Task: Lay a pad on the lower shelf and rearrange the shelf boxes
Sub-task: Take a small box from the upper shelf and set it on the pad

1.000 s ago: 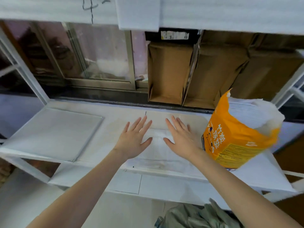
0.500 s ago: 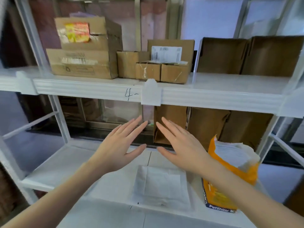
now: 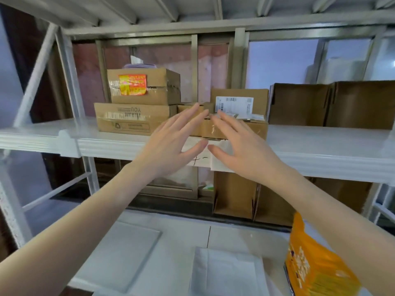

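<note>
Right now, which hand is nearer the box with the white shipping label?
Right. The right hand reaches up just below and left of the labelled box; the left hand is farther left, in front of the small boxes.

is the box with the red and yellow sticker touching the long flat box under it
Touching. The head view shows the box with the red and yellow sticker resting directly on the long flat box, with no gap along the line where they meet.
</note>
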`<state>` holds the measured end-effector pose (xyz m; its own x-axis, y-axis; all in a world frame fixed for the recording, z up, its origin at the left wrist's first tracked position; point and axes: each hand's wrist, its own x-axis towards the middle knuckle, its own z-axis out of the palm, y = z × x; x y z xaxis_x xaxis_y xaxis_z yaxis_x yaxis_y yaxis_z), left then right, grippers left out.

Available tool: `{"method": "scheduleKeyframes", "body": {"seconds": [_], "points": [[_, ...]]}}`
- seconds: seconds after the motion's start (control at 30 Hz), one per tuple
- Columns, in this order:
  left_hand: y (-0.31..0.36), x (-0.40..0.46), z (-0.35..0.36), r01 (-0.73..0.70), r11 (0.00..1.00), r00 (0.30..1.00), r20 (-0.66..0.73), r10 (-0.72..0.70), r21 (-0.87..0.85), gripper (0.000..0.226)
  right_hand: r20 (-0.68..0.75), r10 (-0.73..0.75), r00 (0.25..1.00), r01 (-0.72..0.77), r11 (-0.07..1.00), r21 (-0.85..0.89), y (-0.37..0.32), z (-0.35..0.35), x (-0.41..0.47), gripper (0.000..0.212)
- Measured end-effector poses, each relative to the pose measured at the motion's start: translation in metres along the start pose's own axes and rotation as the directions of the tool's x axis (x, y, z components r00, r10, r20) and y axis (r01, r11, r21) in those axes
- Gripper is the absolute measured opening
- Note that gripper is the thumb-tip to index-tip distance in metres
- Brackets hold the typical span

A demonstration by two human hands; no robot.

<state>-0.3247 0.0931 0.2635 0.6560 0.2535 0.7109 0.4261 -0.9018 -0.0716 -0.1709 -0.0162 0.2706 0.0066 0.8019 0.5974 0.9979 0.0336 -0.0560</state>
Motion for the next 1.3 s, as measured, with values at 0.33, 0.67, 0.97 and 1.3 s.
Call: {"method": "scheduleKeyframes", "body": {"seconds": [0.33, 0.67, 0.97, 1.3], "points": [[-0.074, 0.066, 0.009, 0.006, 0.994, 1.000, 0.014, -0.008, 0.105, 0.071, -0.035, 0.102, 0.994, -0.102, 0.995, 0.011, 0.013, 0.013, 0.092, 0.066], [-0.112, 0.111, 0.044, 0.095, 0.969, 0.982, 0.140, -0.130, 0.227, 0.068, 0.126, 0.261, 0.957, -0.259, 0.965, -0.031, 0.034, 0.048, 0.168, 0.073], [-0.109, 0.113, 0.050, 0.089, 0.981, 0.995, 0.064, -0.079, -0.170, 0.057, 0.002, 0.223, 0.975, -0.222, 0.967, 0.125, 0.033, 0.055, 0.169, 0.032], [-0.069, 0.105, 0.020, 0.078, 0.872, 0.990, -0.065, -0.125, -0.483, 0.072, -0.212, 0.244, 0.946, -0.189, 0.950, 0.251, 0.018, 0.017, 0.155, 0.071]]}}
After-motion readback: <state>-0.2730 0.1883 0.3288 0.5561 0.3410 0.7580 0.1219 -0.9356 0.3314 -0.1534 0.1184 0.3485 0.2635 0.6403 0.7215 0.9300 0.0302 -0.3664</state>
